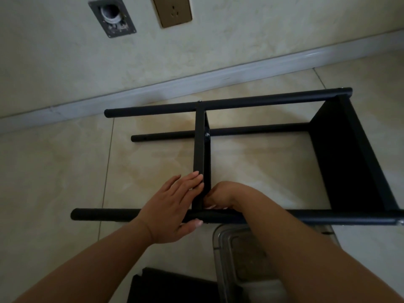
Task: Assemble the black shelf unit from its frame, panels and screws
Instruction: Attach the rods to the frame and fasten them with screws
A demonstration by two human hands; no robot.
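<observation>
**Fixing the middle panel to the near post**

The shelf unit (240, 162) lies on its side on the tiled floor (54, 167), filling the centre and right of the frame, its end panel (349, 158) already fitted at the right. I am working where the middle panel (201, 149) meets the near post (105, 215), low in the centre.

The risk I see is the panel shifting off its hole while I fumble at the joint: my steadying hand only presses flat, so a nudge could tilt the panel and cross-thread whatever screw goes in. A small screw could also drop and roll away across the tile.

My left hand (175, 206) is spread, fingers straight against the panel's left face, thumb under the post. My right hand (220, 195) is curled at the panel's right side, fingertips tucked into the corner; I cannot tell whether it pinches a screw. A clear lidded box (236, 254) sits just below the post.
</observation>
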